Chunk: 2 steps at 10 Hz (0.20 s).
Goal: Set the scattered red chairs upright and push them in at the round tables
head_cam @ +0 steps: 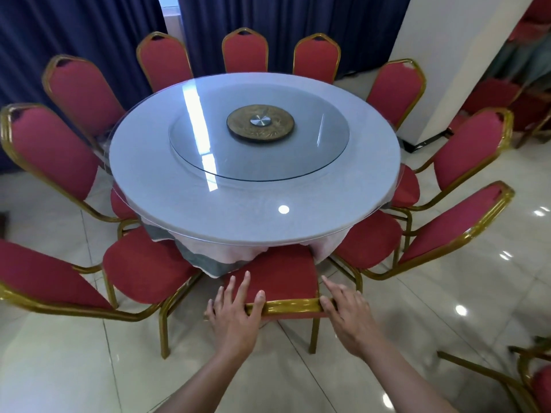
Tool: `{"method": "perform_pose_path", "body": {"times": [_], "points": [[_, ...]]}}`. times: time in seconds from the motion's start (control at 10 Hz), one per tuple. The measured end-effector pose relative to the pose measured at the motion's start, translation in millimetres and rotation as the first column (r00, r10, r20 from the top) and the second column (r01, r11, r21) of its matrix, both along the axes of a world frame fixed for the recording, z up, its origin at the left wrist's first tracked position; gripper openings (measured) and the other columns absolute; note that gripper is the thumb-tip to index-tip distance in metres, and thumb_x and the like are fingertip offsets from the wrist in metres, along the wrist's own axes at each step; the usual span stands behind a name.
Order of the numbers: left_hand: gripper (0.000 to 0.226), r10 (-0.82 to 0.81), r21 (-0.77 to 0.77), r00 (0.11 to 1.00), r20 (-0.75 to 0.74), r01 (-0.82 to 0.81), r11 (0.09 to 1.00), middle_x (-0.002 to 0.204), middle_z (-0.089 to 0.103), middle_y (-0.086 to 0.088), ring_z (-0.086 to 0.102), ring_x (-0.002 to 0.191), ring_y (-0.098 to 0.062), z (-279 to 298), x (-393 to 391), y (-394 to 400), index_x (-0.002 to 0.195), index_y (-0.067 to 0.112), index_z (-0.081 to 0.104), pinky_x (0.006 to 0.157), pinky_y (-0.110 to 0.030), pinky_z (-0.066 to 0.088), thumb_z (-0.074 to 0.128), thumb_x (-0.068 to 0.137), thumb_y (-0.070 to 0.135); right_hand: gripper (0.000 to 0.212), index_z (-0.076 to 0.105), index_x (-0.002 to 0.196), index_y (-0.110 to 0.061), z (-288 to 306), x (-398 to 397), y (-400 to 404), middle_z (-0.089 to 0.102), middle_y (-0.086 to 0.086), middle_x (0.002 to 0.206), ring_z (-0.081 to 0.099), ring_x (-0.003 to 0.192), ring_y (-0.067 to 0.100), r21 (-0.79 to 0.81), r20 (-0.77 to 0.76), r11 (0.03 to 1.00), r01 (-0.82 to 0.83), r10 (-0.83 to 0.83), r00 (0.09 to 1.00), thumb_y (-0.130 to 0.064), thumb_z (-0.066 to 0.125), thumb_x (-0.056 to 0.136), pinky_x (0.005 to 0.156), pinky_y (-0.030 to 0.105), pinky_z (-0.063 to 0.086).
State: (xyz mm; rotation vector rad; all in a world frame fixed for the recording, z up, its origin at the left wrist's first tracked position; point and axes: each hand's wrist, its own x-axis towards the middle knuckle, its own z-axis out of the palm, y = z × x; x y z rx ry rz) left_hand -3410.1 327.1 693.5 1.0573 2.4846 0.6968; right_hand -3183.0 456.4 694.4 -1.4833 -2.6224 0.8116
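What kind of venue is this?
Probably a banquet hall or restaurant dining room: a round table with a glass lazy Susan, ringed by gold-framed red chairs, more stacked at right, blue curtains behind.

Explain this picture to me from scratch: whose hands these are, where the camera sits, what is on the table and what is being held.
There is no machine here: a person works with bare hands, and the single picture comes from a camera worn on their head, looking forward and down. The left hand and right hand rest on the gold top rail of the nearest red chair, fingers mostly straight; the left thumb hooks over the rail. That chair stands upright with its seat partly under the round table. On the table lies a glass turntable with a round brown hub at its centre. Other red chairs ring the table, and the frame of another chair shows at the lower right.
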Motion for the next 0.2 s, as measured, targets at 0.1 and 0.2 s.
{"method": "perform_pose_path", "body": {"times": [0.1,0.2], "points": [[0.098,-0.039,-0.054,0.999,0.015,0.04,0.998,0.167,0.015,0.01,0.001,0.155,-0.017,15,-4,-1,0.155,0.051,0.012,0.124,-0.046,-0.006,-0.013,0.07,0.092,0.07,0.002,0.156,-0.052,15,-6,7,0.031,-0.01,0.16,0.024,0.15,0.011,0.024,-0.029,0.999,-0.042,0.043,0.999,-0.079,-0.002,0.092,0.126,0.044,0.011],[0.098,-0.081,-0.062,0.995,-0.063,0.077,0.995,0.167,0.014,0.011,-0.003,0.155,-0.016,31,-1,11,0.156,0.049,0.009,0.124,-0.045,-0.008,-0.017,0.071,0.089,0.068,0.005,0.158,-0.05,39,-21,21,0.027,-0.009,0.164,0.02,0.152,0.011,0.086,-0.051,0.992,-0.096,0.101,0.994,-0.077,0.005,0.095,0.127,0.042,0.01]]}}
